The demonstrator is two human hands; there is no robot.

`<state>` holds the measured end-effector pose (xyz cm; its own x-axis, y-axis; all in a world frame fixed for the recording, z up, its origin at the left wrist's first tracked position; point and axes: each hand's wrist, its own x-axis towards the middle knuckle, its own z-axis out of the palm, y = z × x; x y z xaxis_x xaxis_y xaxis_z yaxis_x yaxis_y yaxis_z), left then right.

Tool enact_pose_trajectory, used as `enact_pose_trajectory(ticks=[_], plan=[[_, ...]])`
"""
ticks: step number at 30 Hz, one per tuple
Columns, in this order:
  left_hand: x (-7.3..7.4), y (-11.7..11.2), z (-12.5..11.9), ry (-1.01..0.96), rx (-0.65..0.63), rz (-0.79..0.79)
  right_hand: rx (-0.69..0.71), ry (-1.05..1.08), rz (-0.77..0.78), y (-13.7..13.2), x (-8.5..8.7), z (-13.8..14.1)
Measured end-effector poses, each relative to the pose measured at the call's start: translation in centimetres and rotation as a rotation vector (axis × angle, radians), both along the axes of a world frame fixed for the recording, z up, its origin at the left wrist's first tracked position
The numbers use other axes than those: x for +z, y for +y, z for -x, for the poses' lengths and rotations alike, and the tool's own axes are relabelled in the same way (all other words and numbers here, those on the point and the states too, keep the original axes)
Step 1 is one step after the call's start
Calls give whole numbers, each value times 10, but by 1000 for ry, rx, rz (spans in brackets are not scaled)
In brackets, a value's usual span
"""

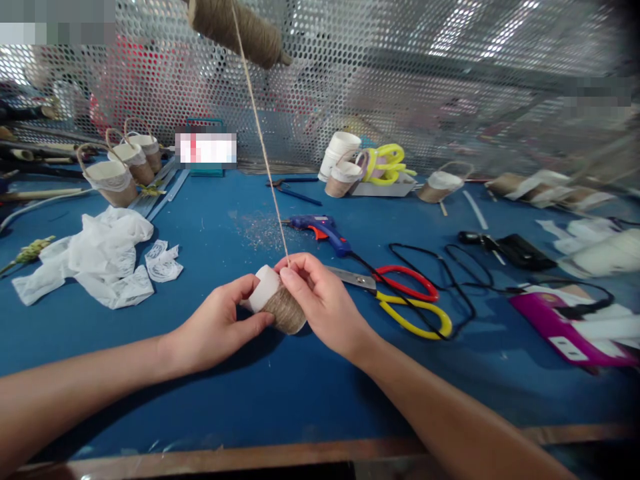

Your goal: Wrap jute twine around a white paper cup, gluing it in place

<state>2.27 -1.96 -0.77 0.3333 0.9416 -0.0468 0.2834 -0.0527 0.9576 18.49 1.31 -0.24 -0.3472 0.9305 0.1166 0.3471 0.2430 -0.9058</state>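
A small white paper cup point(266, 285), tilted on its side, is partly wrapped in brown twine point(285, 312). My left hand point(213, 323) grips the cup by its white part, thumb underneath. My right hand point(320, 300) pinches the strand of twine point(263, 143) against the cup. That strand runs taut up to a large spool of twine point(237, 32) hung at the mesh. Just beyond my hands lies a blue glue gun point(320, 228). Scissors point(400, 293) with red and yellow handles rest beside my right hand.
Finished little baskets point(117, 183) stand at the left behind white lace point(100, 257). Blue pliers point(295, 190), white cups point(340, 153) and another basket point(440, 187) are at the back. A black cord point(470, 293) and a purple packet point(555, 327) lie right. A metal mesh point(310, 87) rises behind.
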Motion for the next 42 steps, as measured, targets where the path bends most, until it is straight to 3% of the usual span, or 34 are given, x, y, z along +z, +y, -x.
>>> enact_pose_trajectory(ticks=[10,24,30,36,42], plan=[[0,-1,0,-9,-38,8,6,-89,-86,0,-2,2],[7,4,1,-50,-31,107,50,-109,-399,-3,-7,7],[7,3,-1,-66,-13,128,58,-115,-415,-4,-9,8],[7,3,-1,-167,-24,166,86,-138,-302,-2,-3,5],[8,2,-2,-312,-25,241,48,-35,31,34,32,11]])
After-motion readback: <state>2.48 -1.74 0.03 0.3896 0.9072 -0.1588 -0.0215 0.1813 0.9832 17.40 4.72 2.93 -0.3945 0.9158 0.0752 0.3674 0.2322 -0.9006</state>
